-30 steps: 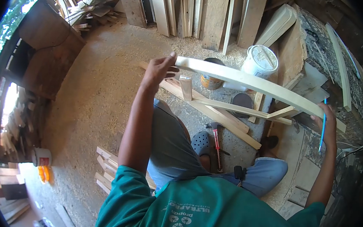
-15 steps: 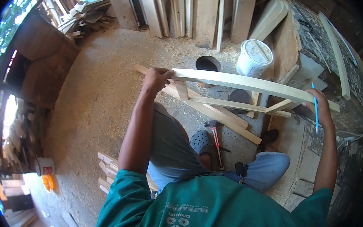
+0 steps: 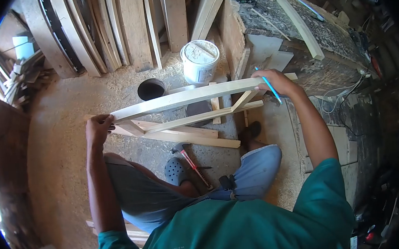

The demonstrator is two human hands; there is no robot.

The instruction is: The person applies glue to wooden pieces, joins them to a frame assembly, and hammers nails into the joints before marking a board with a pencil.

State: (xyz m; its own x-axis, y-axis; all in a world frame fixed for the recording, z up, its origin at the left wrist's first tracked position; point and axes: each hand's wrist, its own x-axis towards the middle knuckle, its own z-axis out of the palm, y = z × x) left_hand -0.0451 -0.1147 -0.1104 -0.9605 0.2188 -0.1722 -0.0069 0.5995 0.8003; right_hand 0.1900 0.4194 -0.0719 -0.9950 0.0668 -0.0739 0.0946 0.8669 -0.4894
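What worries me most is my left hand (image 3: 99, 128): thumb and fingers pinch only the very tip of the long wooden strip (image 3: 183, 97), so a small twist could slip that end free and drop it onto the wooden frame (image 3: 187, 121) on the floor (image 3: 60, 135). My right hand (image 3: 276, 82) closes round the strip near its other end while a blue pencil (image 3: 268, 86) sits across the same fingers; shifting that grip might let the pencil fall or make the strip roll. Swinging the far end carelessly could also knock the lidded white bucket (image 3: 201, 68), or catch the near edge of the bench (image 3: 256, 12), where another strip (image 3: 296, 18) pokes out over the side.

As for position, the strip spans between my hands, nearly all of it to the right of the left pinch, with a short stub past the right fingers towards the bench's near face. It runs above the frame; whether the two touch near the left end, I can't tell.
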